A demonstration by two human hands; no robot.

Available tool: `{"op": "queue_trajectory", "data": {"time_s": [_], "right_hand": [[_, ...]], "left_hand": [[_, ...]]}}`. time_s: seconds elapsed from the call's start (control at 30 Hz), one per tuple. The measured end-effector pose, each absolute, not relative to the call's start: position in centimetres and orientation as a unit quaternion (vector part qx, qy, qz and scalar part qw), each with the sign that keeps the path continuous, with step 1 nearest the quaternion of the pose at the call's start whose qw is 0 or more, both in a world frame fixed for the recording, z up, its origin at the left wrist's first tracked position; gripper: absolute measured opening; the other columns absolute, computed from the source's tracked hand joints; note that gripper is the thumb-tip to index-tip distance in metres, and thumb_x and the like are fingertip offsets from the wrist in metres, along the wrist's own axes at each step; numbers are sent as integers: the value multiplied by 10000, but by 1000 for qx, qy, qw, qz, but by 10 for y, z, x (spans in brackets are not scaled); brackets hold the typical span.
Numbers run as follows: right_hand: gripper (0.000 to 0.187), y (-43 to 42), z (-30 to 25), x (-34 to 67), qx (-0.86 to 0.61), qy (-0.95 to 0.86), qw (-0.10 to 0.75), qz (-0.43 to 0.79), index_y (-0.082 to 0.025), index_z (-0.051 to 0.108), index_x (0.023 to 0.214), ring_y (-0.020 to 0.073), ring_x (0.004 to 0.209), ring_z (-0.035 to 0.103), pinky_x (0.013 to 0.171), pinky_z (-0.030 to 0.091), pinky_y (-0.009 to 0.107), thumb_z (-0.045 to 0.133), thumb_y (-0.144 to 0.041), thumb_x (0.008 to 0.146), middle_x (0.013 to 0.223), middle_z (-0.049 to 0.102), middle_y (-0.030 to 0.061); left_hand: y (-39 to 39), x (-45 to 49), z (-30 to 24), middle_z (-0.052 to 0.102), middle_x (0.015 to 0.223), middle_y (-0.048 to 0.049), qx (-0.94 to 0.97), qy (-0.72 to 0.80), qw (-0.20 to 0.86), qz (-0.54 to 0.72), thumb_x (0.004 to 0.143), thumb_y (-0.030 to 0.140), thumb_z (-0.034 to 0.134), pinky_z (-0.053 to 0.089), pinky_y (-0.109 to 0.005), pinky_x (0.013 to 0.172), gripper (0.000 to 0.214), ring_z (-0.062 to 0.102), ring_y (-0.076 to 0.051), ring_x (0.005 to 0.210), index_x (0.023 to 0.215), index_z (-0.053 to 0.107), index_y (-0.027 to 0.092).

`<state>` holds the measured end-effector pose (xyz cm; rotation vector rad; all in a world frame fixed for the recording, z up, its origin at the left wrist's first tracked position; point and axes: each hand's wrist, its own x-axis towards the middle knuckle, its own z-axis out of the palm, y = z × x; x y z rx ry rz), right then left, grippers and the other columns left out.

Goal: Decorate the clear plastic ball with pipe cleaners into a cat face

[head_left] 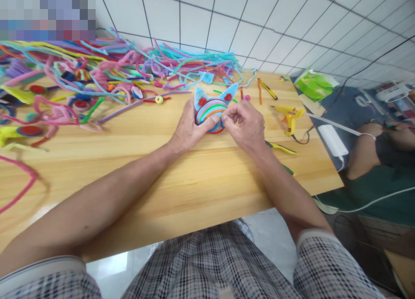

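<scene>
A round pipe-cleaner figure [210,107], striped blue, green and orange with two pointed blue ears and red dots, rests on the wooden table [201,182]. My left hand [189,128] wraps around its left side, thumb on the front. My right hand [244,124] is closed in a pinch against its right edge, fingers curled over the stripes. Both forearms reach in from the lower edge of the view.
A big tangle of coloured pipe cleaners [106,72] covers the table's back left. A yellow glue gun [289,116] with a cord lies right of my hands, pliers [279,147] near my right wrist. A green bag [314,85] and a white adapter [332,140] sit beyond the table's right edge.
</scene>
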<state>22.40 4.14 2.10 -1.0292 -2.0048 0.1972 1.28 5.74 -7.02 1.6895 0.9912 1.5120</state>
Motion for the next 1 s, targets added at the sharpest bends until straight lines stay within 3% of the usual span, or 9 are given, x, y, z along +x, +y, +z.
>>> {"op": "queue_trajectory", "data": {"time_s": [0.3,0.5,1.0], "right_hand": [[261,37,17,223,-452,-739,462,189,-280,760,974,174,769,664,750,598,344,871,-504,1049,875,757,-21],[394,35,9,220,-471,-689,472,284,-292,760,980,176,769,669,707,582,340,903,-658,1000,872,770,-21],[343,39,4,217,-461,-670,466,348,-288,694,960,163,739,677,692,597,336,928,-539,961,833,733,-42]], "left_hand": [[54,13,-64,736,1568,-138,635,359,359,582,1001,869,829,598,-574,1322,850,754,-355,1449,1559,563,286],[56,12,-66,754,1502,-123,634,368,349,584,988,879,836,608,-563,1320,838,756,-353,1443,1525,579,288],[53,14,-67,738,1550,-140,635,365,355,581,984,883,840,638,-564,1282,856,773,-346,1403,1530,555,288]]}}
